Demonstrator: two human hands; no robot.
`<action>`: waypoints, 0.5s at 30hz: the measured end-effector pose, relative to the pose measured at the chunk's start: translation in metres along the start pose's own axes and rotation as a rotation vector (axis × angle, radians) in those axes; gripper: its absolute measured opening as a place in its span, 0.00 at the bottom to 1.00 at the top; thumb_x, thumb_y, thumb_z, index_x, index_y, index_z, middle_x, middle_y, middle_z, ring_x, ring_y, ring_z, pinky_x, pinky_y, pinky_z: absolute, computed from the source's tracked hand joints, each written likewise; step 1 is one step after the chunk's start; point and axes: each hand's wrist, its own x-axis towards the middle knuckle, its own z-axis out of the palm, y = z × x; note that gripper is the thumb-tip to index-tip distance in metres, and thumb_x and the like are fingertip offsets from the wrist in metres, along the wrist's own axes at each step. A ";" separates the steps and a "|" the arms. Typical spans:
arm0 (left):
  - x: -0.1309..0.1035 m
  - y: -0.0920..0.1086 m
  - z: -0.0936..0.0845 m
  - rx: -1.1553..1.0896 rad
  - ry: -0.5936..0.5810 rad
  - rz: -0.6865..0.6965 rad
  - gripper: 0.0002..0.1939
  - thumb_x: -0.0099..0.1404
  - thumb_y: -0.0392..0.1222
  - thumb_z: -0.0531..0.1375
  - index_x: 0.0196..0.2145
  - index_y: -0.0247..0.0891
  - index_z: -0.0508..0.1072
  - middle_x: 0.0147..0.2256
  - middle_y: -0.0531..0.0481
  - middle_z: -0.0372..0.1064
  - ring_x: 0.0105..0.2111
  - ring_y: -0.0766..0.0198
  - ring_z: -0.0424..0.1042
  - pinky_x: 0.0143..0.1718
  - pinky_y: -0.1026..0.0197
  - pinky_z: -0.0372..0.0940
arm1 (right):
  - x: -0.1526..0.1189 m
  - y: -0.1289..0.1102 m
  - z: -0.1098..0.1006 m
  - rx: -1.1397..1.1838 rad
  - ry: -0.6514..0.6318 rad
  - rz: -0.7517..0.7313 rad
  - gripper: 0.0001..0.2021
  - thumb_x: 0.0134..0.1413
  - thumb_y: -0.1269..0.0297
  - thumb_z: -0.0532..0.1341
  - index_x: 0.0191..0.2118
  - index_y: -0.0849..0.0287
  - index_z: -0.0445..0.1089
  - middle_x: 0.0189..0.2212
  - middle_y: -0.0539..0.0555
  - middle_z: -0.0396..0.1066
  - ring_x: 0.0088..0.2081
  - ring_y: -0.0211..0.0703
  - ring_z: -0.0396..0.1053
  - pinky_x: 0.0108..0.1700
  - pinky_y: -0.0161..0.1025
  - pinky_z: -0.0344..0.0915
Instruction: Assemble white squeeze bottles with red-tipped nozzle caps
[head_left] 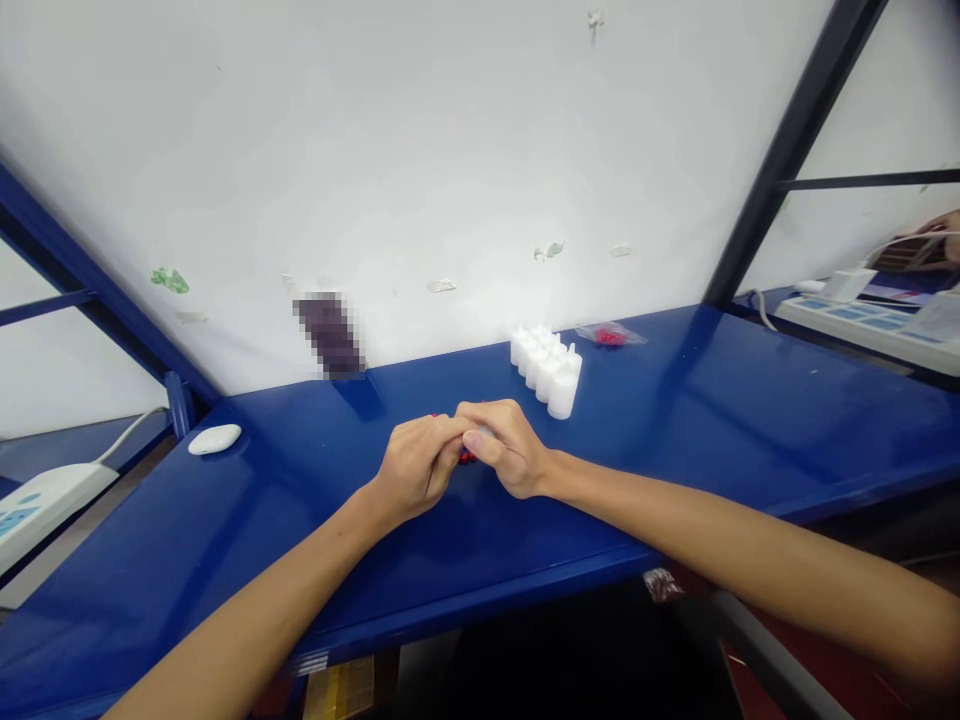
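Above the blue table, my left hand (421,462) and my right hand (508,448) meet at the fingertips. Both have their fingers curled closed. Whatever lies between them is mostly hidden; only a small pale patch shows beside my right thumb. Small red pieces (466,457) show behind and between the hands. Several white bottles (562,391) with narrow tips stand in a tight group behind my right hand. A clear plastic bag (611,334) with red pieces inside lies to the right of the bottles.
The blue table (300,520) meets a white wall. A white rounded object (214,439) lies at the left, and a dark blurred object (330,335) leans on the wall. Power strips (52,500) sit beyond the frame posts. A person's hand (946,235) shows at far right.
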 end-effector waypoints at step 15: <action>-0.002 -0.003 0.000 -0.046 -0.129 -0.049 0.07 0.71 0.38 0.52 0.43 0.40 0.69 0.21 0.59 0.65 0.18 0.71 0.60 0.26 0.66 0.61 | 0.001 0.000 -0.005 -0.036 -0.024 0.021 0.19 0.60 0.51 0.49 0.22 0.57 0.55 0.19 0.47 0.57 0.22 0.36 0.54 0.29 0.36 0.51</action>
